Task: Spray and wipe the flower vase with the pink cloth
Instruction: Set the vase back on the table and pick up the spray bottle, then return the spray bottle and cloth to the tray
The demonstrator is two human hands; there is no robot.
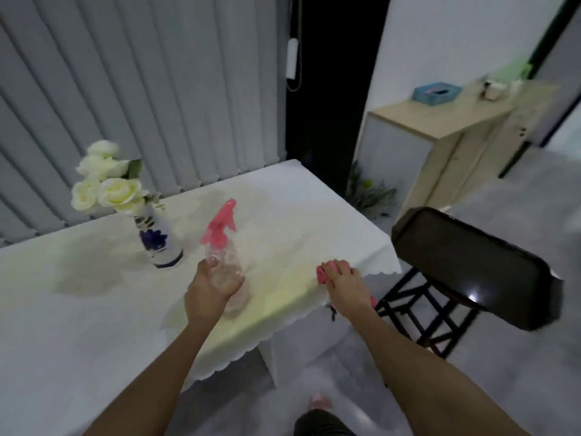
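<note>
A white vase with blue flower patterns (pixel 160 243) stands upright on the white tablecloth (pixel 94 325), holding pale yellow-white roses (pixel 105 180). To its right stands a clear spray bottle with a pink trigger head (pixel 224 247). My left hand (pixel 209 287) is wrapped around the bottle's lower body. My right hand (pixel 344 283) is closed over a crumpled pink cloth (pixel 323 272) at the table's right edge. Part of the cloth is hidden under the hand. Both hands are apart from the vase.
A black chair (pixel 471 269) stands close to the table's right corner. Grey vertical blinds (pixel 141 89) hang behind the table. A wooden cabinet (pixel 446 133) with a blue tissue box (pixel 435 92) is at the back right. Grey floor lies below.
</note>
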